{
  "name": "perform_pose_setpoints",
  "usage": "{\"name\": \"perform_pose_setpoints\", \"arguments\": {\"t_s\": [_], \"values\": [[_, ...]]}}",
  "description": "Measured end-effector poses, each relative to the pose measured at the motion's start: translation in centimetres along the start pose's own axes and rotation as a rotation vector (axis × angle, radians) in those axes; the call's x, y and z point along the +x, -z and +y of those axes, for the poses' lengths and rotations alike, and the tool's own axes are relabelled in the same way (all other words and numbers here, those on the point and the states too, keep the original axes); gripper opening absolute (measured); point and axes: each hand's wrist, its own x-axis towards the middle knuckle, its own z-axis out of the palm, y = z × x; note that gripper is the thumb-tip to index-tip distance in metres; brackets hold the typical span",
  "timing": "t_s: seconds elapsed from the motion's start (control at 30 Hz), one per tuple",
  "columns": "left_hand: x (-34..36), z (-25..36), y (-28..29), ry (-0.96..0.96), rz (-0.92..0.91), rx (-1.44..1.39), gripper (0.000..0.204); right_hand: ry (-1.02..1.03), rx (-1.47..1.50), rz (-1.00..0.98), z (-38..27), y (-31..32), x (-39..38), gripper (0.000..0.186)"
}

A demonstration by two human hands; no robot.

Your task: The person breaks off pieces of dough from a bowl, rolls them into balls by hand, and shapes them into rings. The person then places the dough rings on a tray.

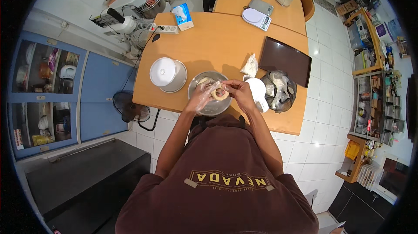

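Over a steel bowl (191, 85) at the near side of the table, I hold a pale ring that looks like dough (221, 97). My left hand (202, 96) closes on its left side; whitish smears or a thin clear glove cover that hand, I cannot tell which. The fingers of my right hand (239, 92) pinch the ring at its upper right. Another pale lump of dough (203, 80) shows inside the bowl, partly behind my left hand. Just right of my right hand stands a white jug (257, 89).
Left of the bowl stands a white lidded tub (164, 73). On the right are a bag of white powder (250, 66), a dark plastic bag (281, 91) and a brown tray (286, 57). Farther back sit a kitchen scale (256, 18), a tissue box (183, 17) and a power strip (167, 29).
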Motion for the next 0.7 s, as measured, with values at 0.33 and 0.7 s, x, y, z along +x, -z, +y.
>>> {"name": "perform_pose_setpoints", "arguments": {"t_s": [0.33,0.7], "values": [[-0.7,0.5,-1.7,-0.044,0.068,-0.211,0.023,-0.067,0.070,0.080,0.2,0.0,-0.1,0.017],[-0.4,-0.5,-0.2,-0.154,-0.012,-0.398,0.026,0.006,0.047,0.040,0.6,-0.3,-0.3,0.022]]}}
